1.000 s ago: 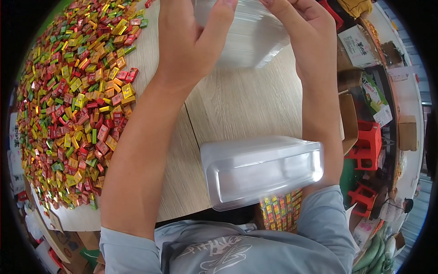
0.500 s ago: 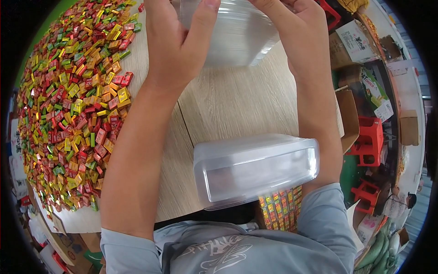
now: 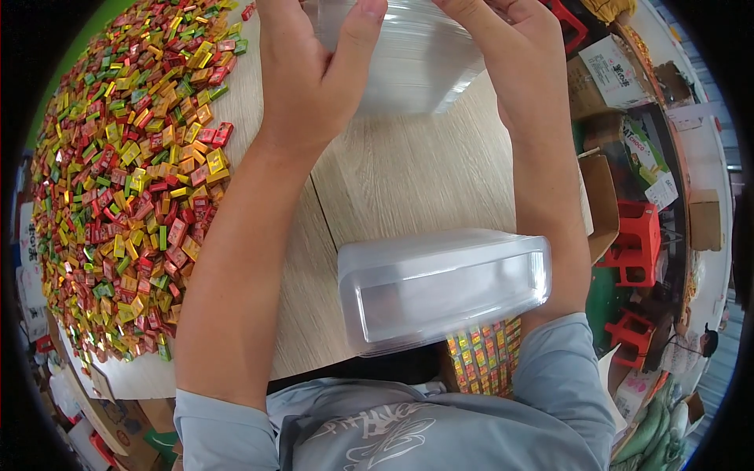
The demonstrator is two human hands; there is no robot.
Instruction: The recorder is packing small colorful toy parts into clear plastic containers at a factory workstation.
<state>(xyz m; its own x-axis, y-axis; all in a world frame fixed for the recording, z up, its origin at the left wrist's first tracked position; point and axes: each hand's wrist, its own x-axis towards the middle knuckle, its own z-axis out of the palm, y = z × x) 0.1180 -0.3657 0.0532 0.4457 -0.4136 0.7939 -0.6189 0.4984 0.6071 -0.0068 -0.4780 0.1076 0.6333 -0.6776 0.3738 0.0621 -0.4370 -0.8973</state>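
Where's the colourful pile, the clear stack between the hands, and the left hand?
Colourful pile [image 3: 129, 192], head view: its middle.
Clear stack [image 3: 420, 67], head view: its near side.
Left hand [image 3: 301, 90], head view: its back.

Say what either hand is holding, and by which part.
Left hand and right hand are at either side of the far clear plastic stack, near the picture's top edge, which crops the contact: a hold cannot be told.
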